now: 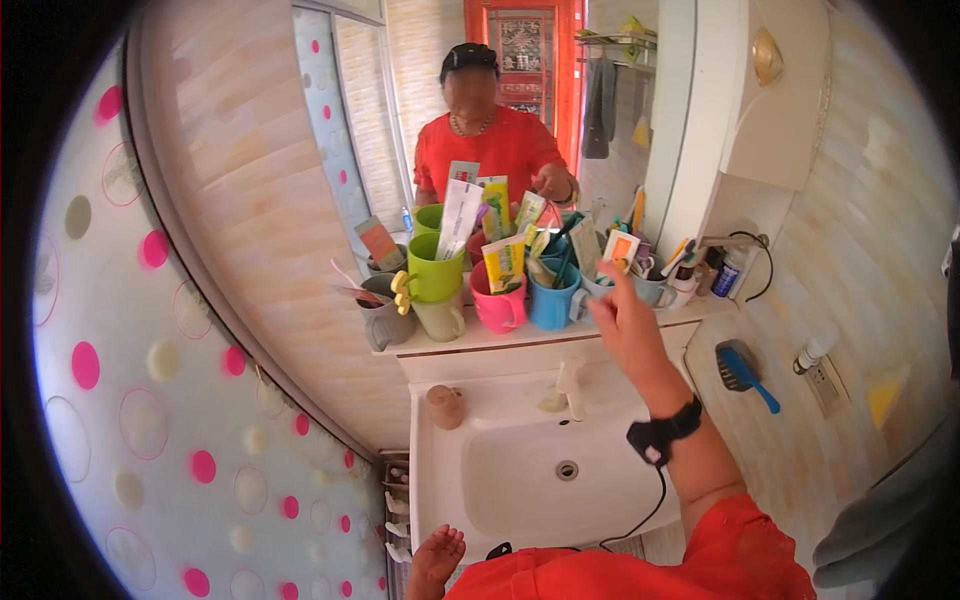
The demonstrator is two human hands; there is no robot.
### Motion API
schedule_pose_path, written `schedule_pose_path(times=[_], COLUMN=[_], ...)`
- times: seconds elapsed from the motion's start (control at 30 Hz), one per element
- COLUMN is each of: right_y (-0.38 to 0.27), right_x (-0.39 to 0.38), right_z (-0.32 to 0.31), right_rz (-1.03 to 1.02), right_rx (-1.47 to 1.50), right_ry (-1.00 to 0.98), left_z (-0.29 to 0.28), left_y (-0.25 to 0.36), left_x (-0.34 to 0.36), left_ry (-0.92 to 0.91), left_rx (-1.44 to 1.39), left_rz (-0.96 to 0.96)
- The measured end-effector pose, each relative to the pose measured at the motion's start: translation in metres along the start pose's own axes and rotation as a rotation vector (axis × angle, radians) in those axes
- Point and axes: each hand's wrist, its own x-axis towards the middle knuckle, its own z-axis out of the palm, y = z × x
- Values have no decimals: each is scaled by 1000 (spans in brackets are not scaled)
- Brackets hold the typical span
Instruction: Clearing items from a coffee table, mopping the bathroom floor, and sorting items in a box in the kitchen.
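My right hand (632,330) reaches over the sink to the shelf, index finger stretched out and thumb apart, with nothing visibly held. Its fingertips are at a pale blue cup (592,297) and just below a white and orange tube (620,249); whether they touch is unclear. Left of it stand a blue cup (553,303) and a pink cup (497,308) holding a yellow toothpaste tube (504,264). Farther left, a lime green cup (434,267) sits on a pale green one (440,318). My left hand (438,553) hangs low beside the sink, loosely open.
A white sink (500,490) with a faucet (569,388) lies below the shelf. On its left rim sits a brown cup (446,407). A grey cup (388,322) stands at the shelf's left end; a blue hairbrush (745,375) hangs on the right wall.
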Motion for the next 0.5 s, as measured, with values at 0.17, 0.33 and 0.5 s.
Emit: schedule_pose_path(times=[0.17, 0.33, 0.5], right_y=[38, 74, 100], right_x=[-91, -176, -247], right_z=[-15, -32, -63], right_rz=[128, 447, 810], right_rx=[140, 284, 474], right_ry=[-103, -212, -91], left_z=[13, 47, 76], left_y=[-11, -32, -63], left_x=[15, 25, 41], left_ry=[-79, -18, -9], left_rx=[40, 176, 314], left_rz=[-120, -183, -314])
